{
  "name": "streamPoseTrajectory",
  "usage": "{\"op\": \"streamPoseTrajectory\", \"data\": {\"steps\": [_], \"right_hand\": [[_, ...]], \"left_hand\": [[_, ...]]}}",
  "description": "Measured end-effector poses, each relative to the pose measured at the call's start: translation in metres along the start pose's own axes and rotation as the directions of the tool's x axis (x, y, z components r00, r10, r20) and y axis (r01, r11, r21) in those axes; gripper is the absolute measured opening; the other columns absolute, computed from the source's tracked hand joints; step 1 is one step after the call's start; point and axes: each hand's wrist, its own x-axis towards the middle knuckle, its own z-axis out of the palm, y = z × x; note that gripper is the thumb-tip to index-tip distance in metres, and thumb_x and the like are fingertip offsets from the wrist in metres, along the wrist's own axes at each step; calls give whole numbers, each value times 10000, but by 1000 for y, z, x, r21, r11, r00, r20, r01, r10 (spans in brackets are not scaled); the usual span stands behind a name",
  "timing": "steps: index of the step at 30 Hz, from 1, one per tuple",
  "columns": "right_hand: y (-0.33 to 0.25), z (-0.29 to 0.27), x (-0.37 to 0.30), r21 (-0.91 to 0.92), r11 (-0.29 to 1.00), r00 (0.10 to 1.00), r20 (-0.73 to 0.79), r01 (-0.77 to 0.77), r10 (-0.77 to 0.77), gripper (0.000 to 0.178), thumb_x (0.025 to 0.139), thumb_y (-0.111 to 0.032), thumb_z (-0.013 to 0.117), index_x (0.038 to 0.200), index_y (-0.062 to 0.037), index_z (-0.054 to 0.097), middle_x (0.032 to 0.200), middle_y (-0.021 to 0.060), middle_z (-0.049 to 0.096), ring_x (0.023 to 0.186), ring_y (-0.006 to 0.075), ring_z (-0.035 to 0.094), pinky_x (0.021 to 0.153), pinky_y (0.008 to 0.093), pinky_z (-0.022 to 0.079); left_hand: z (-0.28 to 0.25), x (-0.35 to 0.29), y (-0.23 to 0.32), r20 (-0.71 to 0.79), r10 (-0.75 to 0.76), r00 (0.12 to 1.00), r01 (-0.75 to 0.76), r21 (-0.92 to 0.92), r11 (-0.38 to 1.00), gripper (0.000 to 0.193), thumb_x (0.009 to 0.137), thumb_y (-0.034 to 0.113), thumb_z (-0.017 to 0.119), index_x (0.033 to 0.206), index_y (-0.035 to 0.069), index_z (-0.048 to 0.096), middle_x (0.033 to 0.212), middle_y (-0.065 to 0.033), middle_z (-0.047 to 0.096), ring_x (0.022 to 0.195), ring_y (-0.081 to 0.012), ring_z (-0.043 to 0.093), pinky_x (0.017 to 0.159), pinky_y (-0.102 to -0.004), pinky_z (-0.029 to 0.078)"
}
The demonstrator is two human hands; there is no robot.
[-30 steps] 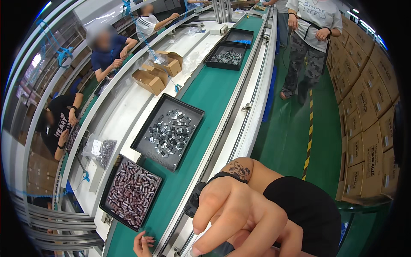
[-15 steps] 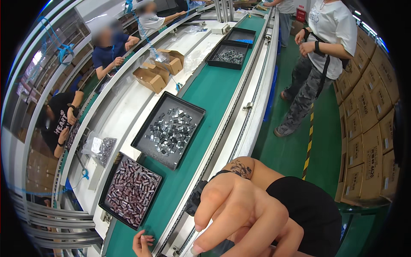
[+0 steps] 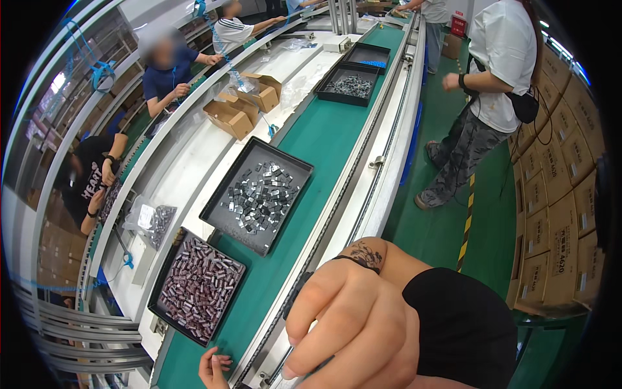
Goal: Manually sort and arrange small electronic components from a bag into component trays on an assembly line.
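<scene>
My right hand (image 3: 353, 318) is large and close in the lower middle, over the conveyor's near rail. Its fingers curl downward and lie together, and whatever they may hold is hidden beneath them. Behind it are a bare bent arm and a black sleeve (image 3: 460, 324). My left hand (image 3: 214, 369) shows at the bottom edge over the green belt (image 3: 259, 285), its fingers loosely bent, apart from the thumb, with nothing visible in them. Nearest to it is a black tray (image 3: 150, 307) filled with small brownish-red cylindrical parts (image 3: 197, 288). Beyond stands another black tray (image 3: 295, 174) with small black and silver parts (image 3: 259, 198).
Farther along the belt are two more trays, one with metallic parts (image 3: 350, 85) and one with blue parts (image 3: 372, 63). Cardboard boxes (image 3: 232, 117) and a plastic bag (image 3: 149, 220) sit on the white ledge. Co-workers work across the line; a person (image 3: 499, 71) stands at right beside stacked cartons (image 3: 551, 214).
My right hand's fingers have curled closer together and turned more knuckles-up. The left hand is almost still. The person standing at right has turned sideways, and one worker across the line has reached out.
</scene>
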Motion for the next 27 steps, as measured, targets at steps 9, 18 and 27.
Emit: {"op": "streamPoseTrajectory", "data": {"steps": [9, 18, 27], "right_hand": [[13, -5, 7, -90, 983, 979, 142, 163, -149, 113, 787, -4, 628, 679, -37, 630, 853, 123, 659, 644, 159, 593, 541, 234, 441], [12, 13, -5, -123, 987, 993, -38, 104, -109, 128, 752, 5, 588, 639, 14, 529, 731, 104, 591, 537, 173, 546, 486, 250, 399], [28, -2, -3, -51, 886, 863, 258, 461, -434, 127, 832, -44, 606, 711, -33, 644, 901, 92, 659, 737, 192, 622, 561, 257, 459]], "left_hand": [[-2, -2, -1, -16, -1, 1000, 0, -31, 1000, 271, 929, 215, 529, 1107, 18, 583, 828, -45, 638, 687, -98, 548, 602, -224, 436], [-1, 1, -4, -7, 35, 999, -36, -53, 998, 279, 925, 213, 535, 1114, 12, 576, 835, -53, 639, 686, -103, 553, 609, -225, 438], [1, -5, 6, -14, 14, 1000, -15, -51, 999, 263, 927, 191, 528, 1109, 9, 580, 840, -52, 639, 705, -99, 556, 634, -224, 437]]}}
